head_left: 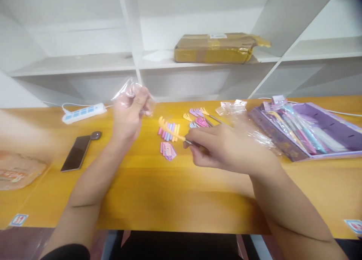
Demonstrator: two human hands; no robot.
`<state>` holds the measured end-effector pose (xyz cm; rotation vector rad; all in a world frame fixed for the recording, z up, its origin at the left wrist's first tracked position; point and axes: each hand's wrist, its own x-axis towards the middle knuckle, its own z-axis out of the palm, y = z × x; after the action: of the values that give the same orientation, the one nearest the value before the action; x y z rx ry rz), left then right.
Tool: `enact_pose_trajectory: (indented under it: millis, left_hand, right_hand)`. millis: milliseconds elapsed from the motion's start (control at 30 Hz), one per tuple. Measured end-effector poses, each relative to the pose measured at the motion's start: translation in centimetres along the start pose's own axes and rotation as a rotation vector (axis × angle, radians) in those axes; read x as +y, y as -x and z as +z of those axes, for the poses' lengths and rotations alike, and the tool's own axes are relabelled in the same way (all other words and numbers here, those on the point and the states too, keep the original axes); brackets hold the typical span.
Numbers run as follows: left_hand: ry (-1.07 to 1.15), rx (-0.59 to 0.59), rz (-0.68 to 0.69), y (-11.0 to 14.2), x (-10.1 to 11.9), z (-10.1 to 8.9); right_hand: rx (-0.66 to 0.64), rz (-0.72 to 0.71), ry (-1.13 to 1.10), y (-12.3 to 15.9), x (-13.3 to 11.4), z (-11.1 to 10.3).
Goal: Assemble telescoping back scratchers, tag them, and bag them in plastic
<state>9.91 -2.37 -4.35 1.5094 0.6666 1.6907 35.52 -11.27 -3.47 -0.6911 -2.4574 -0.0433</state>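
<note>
My left hand [130, 111] is raised over the table, its fingers closed on a crumpled clear plastic bag [127, 88]. My right hand [215, 146] grips a back scratcher [171, 130] by its dark metal shaft, with the yellow-orange claw end pointing left. Beyond it lie more back scratchers [201, 121] with purple, pink, blue and yellow claws. Several pastel handle tubes [174, 133] rest side by side under the held claw. Just in front of them is a small pile of printed cards [167, 150].
At right, a purple box [299, 154] holds packaged items, with loose clear bags [234, 107] beside it. A phone [76, 153], a small dark object [96, 135] and a power strip [85, 113] lie at left, near an orange package [19, 171]. A taped carton [215, 50] sits on the shelf.
</note>
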Motion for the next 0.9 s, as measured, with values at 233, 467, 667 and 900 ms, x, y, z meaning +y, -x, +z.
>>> enact_pose_trajectory:
  millis: [233,467,667,900]
  left_hand:
    - [0.027,0.012,-0.065,0.4,0.9,0.3]
    - [0.029,-0.074,-0.172,0.9,0.6,1.0]
    - [0.038,-0.127,-0.181,1.3,0.4,1.5]
    - [0.077,-0.141,-0.187,1.5,1.0,1.1]
  right_hand:
    - [0.009,0.189,0.046,-0.2,2.2,2.0]
    - [0.025,0.214,-0.064,-0.4,3.2,2.0]
    - [0.019,0.214,-0.143,-0.4,3.4,1.5]
    - [0.006,0.219,-0.248,-0.4,4.4,0.5]
